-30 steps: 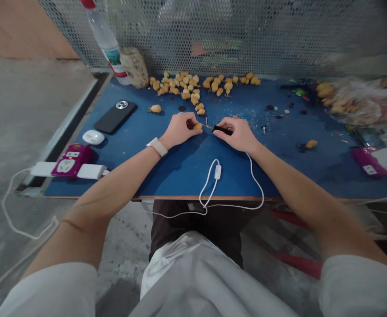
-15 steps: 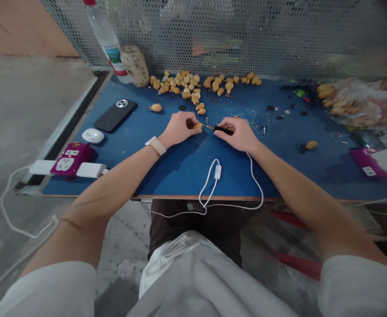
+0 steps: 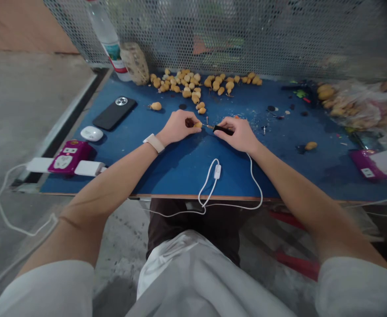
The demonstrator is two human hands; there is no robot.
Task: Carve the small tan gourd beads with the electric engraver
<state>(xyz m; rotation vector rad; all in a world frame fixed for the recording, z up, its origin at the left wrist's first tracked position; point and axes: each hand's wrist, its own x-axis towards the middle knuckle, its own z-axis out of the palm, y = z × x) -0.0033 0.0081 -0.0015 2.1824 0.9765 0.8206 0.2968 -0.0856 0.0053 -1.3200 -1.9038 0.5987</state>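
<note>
My left hand (image 3: 177,127) rests on the blue table (image 3: 167,163) with its fingers closed on a small tan piece (image 3: 197,125). Just to its right, my right hand (image 3: 240,133) grips a slim black corded tool (image 3: 222,130) like a pen. The tool's metal tip touches the tan piece between the two hands. From the tool a white cord with an inline switch (image 3: 217,171) loops over the table's front edge. A heap of similar tan pieces (image 3: 193,82) lies beyond the hands, near the mesh screen.
On the left of the table lie a black phone (image 3: 114,113), a white earbud case (image 3: 92,133) and a magenta power strip (image 3: 66,157). A bottle (image 3: 109,37) and a jar (image 3: 134,64) stand at the back left. A plastic bag (image 3: 355,108) with more pieces sits at right.
Both hands hold their pose on the piece and the tool. Only the view has shifted slightly.
</note>
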